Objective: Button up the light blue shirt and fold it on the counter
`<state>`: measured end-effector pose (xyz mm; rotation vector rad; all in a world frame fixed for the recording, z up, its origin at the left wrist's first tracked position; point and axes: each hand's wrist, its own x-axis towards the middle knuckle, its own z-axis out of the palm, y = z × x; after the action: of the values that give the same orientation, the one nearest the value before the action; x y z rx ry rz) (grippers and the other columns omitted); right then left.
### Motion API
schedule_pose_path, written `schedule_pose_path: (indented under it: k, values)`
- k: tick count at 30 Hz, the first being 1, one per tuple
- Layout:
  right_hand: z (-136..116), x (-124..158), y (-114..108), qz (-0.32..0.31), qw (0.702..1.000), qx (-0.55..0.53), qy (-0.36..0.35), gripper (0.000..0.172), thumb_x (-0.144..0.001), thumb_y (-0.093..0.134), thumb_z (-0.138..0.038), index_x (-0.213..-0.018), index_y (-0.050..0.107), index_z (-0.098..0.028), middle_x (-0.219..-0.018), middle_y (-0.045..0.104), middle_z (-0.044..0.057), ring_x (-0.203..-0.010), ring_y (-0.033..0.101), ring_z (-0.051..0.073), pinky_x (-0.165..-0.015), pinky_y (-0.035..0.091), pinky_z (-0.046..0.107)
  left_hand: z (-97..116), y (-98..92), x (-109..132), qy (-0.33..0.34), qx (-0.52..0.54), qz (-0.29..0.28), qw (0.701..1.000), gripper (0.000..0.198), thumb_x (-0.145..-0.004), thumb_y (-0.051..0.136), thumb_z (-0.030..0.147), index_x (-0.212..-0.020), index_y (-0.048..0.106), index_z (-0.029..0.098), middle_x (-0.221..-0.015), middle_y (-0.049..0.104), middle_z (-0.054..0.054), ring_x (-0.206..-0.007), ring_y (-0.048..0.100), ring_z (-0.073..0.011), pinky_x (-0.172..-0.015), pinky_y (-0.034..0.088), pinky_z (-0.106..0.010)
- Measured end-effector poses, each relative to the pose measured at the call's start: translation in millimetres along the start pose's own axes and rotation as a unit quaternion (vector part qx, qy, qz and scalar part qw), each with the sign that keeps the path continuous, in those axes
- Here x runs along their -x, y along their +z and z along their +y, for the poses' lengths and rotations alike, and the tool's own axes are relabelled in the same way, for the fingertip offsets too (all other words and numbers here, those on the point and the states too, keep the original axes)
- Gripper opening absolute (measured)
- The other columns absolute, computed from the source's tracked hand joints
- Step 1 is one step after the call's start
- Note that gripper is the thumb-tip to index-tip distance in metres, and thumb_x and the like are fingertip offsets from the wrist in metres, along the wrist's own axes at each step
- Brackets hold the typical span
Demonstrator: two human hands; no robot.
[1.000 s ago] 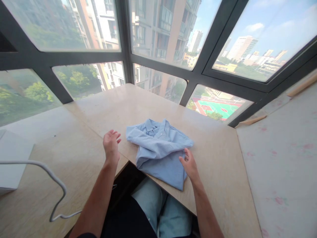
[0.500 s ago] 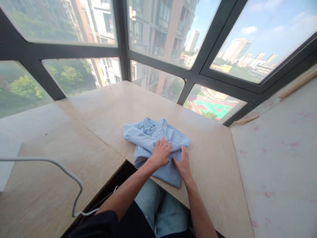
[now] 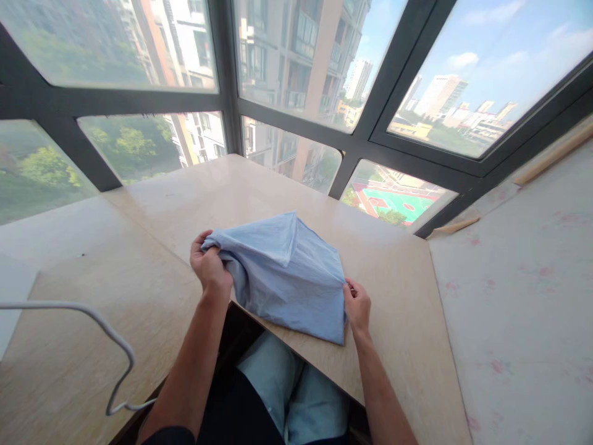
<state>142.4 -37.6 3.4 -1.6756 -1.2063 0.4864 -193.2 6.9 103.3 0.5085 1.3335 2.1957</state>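
A light blue shirt (image 3: pixel 291 284) is spread between my hands at the table's front edge, its collar and buttons out of sight. Bunched cloth at its left end is gripped by my left hand (image 3: pixel 210 262), fingers wrapped round it and raised a little. At the right side, my right hand (image 3: pixel 356 303) pinches the shirt's edge between thumb and fingers. The far part of the cloth forms a creased flap with a pointed corner, and its near edge lies along the table's rim.
The pale table (image 3: pixel 398 321) meets a flowered wall (image 3: pixel 509 309) on the right and dark-framed windows (image 3: pixel 296 114) behind. A white cable (image 3: pixel 92 312) loops across the left side near a white object (image 3: pixel 13 296). My legs (image 3: pixel 296 389) are below the front edge.
Both hands, flat on the folded shirt before, have moved apart and taken hold of its two sides. The shirt has been turned over, so collar and buttons no longer show.
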Motion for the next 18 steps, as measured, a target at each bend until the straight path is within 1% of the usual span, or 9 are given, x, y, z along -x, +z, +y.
schedule_pose_path:
  k: [2, 4, 6, 8, 9, 11, 14, 16, 18]
  values:
    - [-3.1, -4.5, 2.7, 0.039, 0.998, -0.052, 0.022, 0.05, -0.078, 0.056, -0.049, -0.106, 0.072, -0.011, -0.105, 0.073, 0.014, -0.088, 0.066, 0.023, -0.081, 0.051, 0.035, -2.6, -24.8, -9.6, -0.048, 0.031, 0.047, 0.997, 0.035, -0.059, 0.057, 0.007, -0.092, 0.057, 0.019, -0.077, 0.06, 0.004, -0.071, 0.059, -0.01, -0.069, 0.048, -0.021]
    - [-6.9, -10.8, 5.0, 0.052, 0.991, -0.113, 0.056, 0.049, -0.075, 0.06, -0.047, -0.107, 0.071, -0.012, -0.107, 0.073, 0.012, -0.092, 0.066, 0.022, -0.083, 0.051, 0.033, -7.9, -43.4, -7.8, -0.1, 0.033, 0.065, 0.992, 0.035, -0.057, 0.058, 0.007, -0.089, 0.056, 0.019, -0.077, 0.061, 0.003, -0.07, 0.059, -0.0097, -0.068, 0.047, -0.02]
    - [-10.8, -18.8, 4.0, 0.032, 0.977, -0.176, 0.115, 0.047, -0.069, 0.065, -0.042, -0.106, 0.07, -0.014, -0.101, 0.074, 0.008, -0.088, 0.066, 0.02, -0.077, 0.052, 0.03, -13.0, -53.8, -0.7, -0.146, 0.016, 0.063, 0.987, 0.033, -0.057, 0.06, 0.01, -0.089, 0.056, 0.019, -0.078, 0.061, 0.002, -0.069, 0.059, -0.01, -0.066, 0.047, -0.021]
    - [-14.7, -27.7, -2.2, -0.022, 0.953, -0.235, 0.192, 0.044, -0.063, 0.069, -0.035, -0.103, 0.069, -0.016, -0.085, 0.074, 0.003, -0.074, 0.065, 0.018, -0.063, 0.051, 0.026, -15.9, -57.8, 4.1, -0.176, -0.023, 0.034, 0.984, 0.031, -0.059, 0.061, 0.015, -0.089, 0.057, 0.017, -0.077, 0.061, 0.001, -0.066, 0.057, -0.0108, -0.063, 0.046, -0.022]
    - [-16.8, -32.1, -7.0, -0.058, 0.938, -0.258, 0.226, 0.043, -0.06, 0.071, -0.032, -0.1, 0.068, -0.017, -0.077, 0.073, 0.001, -0.065, 0.063, 0.016, -0.056, 0.049, 0.024, -16.2, -58.5, 4.1, -0.175, -0.043, 0.016, 0.984, 0.03, -0.06, 0.061, 0.017, -0.089, 0.057, 0.017, -0.077, 0.06, 0.001, -0.066, 0.057, -0.0115, -0.064, 0.047, -0.023]
    - [-21.7, -39.9, -17.8, -0.136, 0.91, -0.287, 0.266, 0.038, -0.058, 0.072, -0.027, -0.095, 0.067, -0.018, -0.067, 0.069, -0.002, -0.054, 0.058, 0.013, -0.048, 0.044, 0.021, -15.3, -59.1, -1.5, -0.127, -0.072, 0.006, 0.989, 0.029, -0.063, 0.059, 0.021, -0.091, 0.057, 0.017, -0.083, 0.06, -0.001, -0.076, 0.059, -0.0141, -0.072, 0.05, -0.026]
    - [-30.3, -48.2, -29.1, -0.252, 0.879, -0.276, 0.298, 0.026, -0.063, 0.074, -0.034, -0.08, 0.063, -0.018, -0.056, 0.061, -0.005, -0.041, 0.046, 0.007, -0.038, 0.034, 0.017, -11.7, -60.6, -17.0, -0.019, -0.125, 0.025, 0.992, 0.038, -0.071, 0.061, 0.03, -0.106, 0.054, 0.019, -0.11, 0.059, -0.005, -0.109, 0.058, -0.0206, -0.097, 0.047, -0.035]
    - [-35.4, -51.3, -29.7, -0.313, 0.865, -0.227, 0.321, 0.032, -0.069, 0.074, -0.045, -0.071, 0.056, -0.019, -0.046, 0.051, -0.008, -0.033, 0.031, 0.003, -0.032, 0.022, 0.015, -8.4, -63.3, -25.5, -0.017, -0.209, -0.033, 0.977, 0.058, -0.071, 0.069, 0.04, -0.122, 0.049, 0.019, -0.127, 0.055, -0.011, -0.123, 0.053, -0.0258, -0.104, 0.043, -0.041]
    - [-39.4, -53.1, -25.6, -0.356, 0.86, -0.16, 0.328, 0.037, -0.071, 0.074, -0.05, -0.069, 0.053, -0.019, -0.041, 0.043, -0.011, -0.03, 0.023, 0.002, -0.03, 0.014, 0.014, -3.9, -67.9, -29.8, -0.054, -0.316, -0.148, 0.936, 0.084, -0.062, 0.079, 0.047, -0.133, 0.044, 0.018, -0.132, 0.054, -0.016, -0.123, 0.054, -0.0303, -0.101, 0.046, -0.043]
